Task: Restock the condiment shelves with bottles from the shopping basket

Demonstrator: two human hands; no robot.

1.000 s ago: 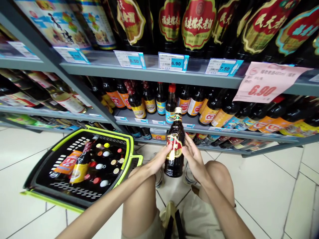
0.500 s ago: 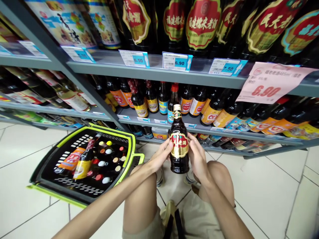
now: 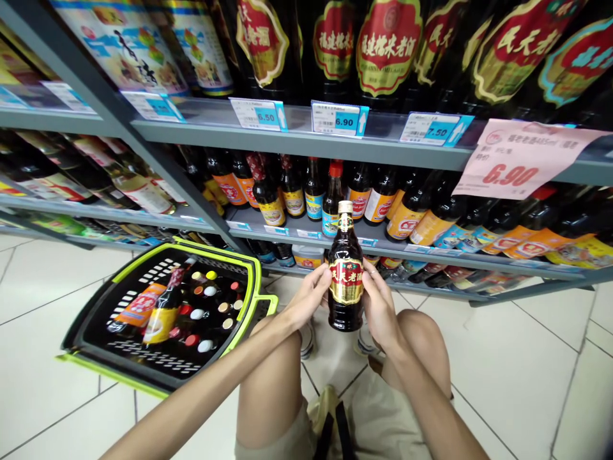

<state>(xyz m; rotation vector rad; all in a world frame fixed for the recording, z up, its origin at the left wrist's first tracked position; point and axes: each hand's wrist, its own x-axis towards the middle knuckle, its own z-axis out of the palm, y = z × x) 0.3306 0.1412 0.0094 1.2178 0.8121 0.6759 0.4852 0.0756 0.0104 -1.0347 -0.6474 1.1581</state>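
Observation:
I crouch in front of a grey shop shelf. A dark glass bottle (image 3: pixel 345 268) with a red and gold label and a gold cap stands upright between my hands, label facing me. My left hand (image 3: pixel 309 295) grips its left side, fingers curled round the label. On the bottle's right side my right hand (image 3: pixel 380 303) is wrapped around it too. The bottle is held above my knees, just in front of the lowest shelf edge.
A black basket with a lime-green rim (image 3: pixel 253 275) sits on the tiled floor at my left, holding several bottles. Shelves (image 3: pixel 297 137) packed with dark sauce bottles and price tags rise ahead. A pink price sign (image 3: pixel 517 160) hangs at the right.
The bottle was tilted with its label turned aside; it has been turned upright with the label facing me and shifted slightly right and up. Both hands stayed on it.

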